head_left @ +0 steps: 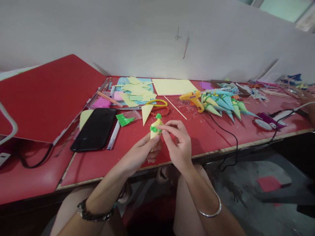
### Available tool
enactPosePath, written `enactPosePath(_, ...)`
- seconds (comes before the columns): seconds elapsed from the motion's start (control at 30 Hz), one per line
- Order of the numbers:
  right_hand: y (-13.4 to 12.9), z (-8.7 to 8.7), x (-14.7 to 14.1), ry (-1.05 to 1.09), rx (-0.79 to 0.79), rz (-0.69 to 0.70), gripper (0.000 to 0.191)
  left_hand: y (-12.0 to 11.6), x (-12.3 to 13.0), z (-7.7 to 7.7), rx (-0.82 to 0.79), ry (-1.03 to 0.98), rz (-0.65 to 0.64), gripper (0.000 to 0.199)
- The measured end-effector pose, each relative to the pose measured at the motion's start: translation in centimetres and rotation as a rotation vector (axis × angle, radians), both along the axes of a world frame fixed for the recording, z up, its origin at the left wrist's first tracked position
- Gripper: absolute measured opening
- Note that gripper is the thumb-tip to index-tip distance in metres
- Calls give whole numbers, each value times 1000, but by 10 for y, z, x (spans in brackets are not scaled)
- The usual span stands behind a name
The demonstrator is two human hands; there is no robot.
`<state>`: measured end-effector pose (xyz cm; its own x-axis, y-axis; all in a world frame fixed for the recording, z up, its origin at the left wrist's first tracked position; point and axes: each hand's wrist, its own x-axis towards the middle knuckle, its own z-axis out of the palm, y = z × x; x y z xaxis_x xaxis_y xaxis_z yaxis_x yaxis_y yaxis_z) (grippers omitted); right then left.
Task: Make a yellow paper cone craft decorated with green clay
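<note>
My left hand (pixel 141 148) is closed around a small pale-yellow paper cone (pixel 153 134), its wide end up and its tip hidden by my fingers. Bright green modelling clay (pixel 154 129) sits on the cone's side, with another green lump (pixel 158 116) at its top. The fingertips of my right hand (pixel 180 144) pinch together at the clay on the cone's right side. Just beyond lies a flat yellow paper piece (pixel 147 113), partly over scissors (pixel 160 103) with yellow and red handles. A clear bag of green clay (pixel 125 120) rests to the left.
A black phone (pixel 94 129) and a pen (pixel 113 136) lie at left. Paper scraps (pixel 137 88), a yellow sheet (pixel 173 87) and a thin stick (pixel 175 107) are behind. To the right are a yellow glue gun (pixel 193 99) with its cord and several finished cones (pixel 222 103). Another person's hand (pixel 306 98) shows far right.
</note>
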<state>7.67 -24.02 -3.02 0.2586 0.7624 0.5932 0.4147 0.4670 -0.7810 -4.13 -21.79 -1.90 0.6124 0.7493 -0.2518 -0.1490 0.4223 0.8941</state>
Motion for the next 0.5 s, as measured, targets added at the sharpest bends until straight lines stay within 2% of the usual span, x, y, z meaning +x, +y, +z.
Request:
enactPosePath(0.23,1,-2,0,75,-39,31,16,2,-2,-3,59,43,-3,27)
enactPosePath(0.5,5,-7,0,194,-69,79,21,2,-1,-2,124,107,7,32)
